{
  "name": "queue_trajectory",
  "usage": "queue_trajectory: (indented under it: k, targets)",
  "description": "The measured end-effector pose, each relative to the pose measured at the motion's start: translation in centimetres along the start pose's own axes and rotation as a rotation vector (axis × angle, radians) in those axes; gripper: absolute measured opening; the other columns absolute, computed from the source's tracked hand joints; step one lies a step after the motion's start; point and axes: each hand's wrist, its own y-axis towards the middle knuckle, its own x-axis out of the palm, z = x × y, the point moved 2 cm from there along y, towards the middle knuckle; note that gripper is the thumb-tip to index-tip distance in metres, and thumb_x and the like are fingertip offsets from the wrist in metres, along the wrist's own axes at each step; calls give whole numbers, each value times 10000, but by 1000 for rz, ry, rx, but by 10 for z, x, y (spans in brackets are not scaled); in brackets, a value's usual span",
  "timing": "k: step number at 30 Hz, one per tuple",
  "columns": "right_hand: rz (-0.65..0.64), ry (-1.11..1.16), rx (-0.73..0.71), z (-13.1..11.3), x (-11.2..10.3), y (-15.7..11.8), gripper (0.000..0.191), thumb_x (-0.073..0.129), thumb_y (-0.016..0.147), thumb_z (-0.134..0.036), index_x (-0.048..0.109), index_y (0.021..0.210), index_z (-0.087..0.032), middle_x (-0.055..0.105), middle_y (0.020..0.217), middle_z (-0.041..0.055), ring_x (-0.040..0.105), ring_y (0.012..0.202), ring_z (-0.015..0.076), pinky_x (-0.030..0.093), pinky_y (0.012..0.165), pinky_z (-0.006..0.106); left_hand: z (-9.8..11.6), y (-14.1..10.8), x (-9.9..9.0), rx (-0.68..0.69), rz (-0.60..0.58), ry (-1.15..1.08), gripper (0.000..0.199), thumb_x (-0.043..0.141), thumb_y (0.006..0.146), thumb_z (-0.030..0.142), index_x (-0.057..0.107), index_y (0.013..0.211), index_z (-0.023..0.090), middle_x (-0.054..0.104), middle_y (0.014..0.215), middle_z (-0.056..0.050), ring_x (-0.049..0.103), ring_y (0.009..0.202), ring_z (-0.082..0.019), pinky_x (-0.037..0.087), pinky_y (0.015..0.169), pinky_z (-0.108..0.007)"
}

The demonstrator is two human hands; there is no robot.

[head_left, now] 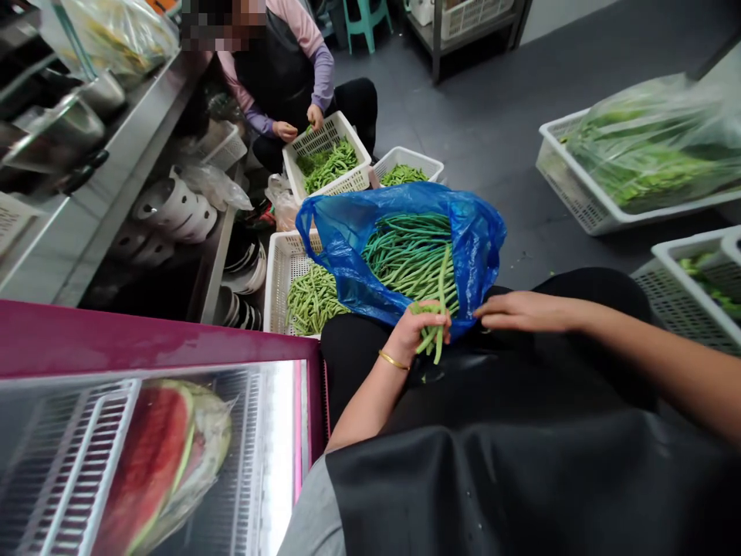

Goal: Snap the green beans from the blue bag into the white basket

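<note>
My left hand (417,330), with a gold bangle at the wrist, is closed around several pieces of green bean (438,340). One long bean (444,270) points up from this grip. Just in front, a blue plastic bag (479,232) lies open by my knees, full of long green beans (411,251). By the bag's near right edge is my right hand (512,311), its fingers stretched out with nothing seen in them; whether the fingertips touch the bag I cannot tell. Left of the bag, shorter bean pieces (316,297) lie in a white basket (279,270).
Opposite me a person (278,69) works over a white basket (292,166) of beans. A smaller basket (431,164) of beans stands behind the bag. Bagged greens (642,154) fill a crate at right. At left are a steel counter (124,170) and a fridge with cut watermelon (153,455).
</note>
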Motion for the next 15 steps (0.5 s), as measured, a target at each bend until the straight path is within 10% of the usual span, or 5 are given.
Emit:
queue_trajectory:
  k: [6, 11, 15]
  targets:
    - [622, 286, -103, -32, -5, 12, 445, 524, 825, -582, 648, 985, -186, 643, 738, 65, 544, 574, 146, 447, 568, 284, -9, 7, -6, -79, 177, 16, 222, 715, 561, 288, 542, 573, 149, 521, 462, 12, 481, 382, -105, 387, 430, -249]
    - [338, 198, -198, -38, 40, 18, 296, 527, 863, -463, 640, 884, -190, 668, 722, 56, 620, 651, 161, 482, 633, 285, -13, 15, -28, -73, 442, -216, 275, 706, 591, 340, 504, 604, 155, 503, 471, 32, 467, 399, -71, 442, 468, -230]
    - [325, 362, -30, -15, 48, 30, 270, 506, 871, -434, 565, 949, -182, 669, 715, 19, 601, 531, 135, 460, 516, 257, -10, 13, -18, -90, 268, -128, 330, 785, 577, 327, 554, 720, 139, 598, 599, 4, 569, 476, -115, 494, 499, -256]
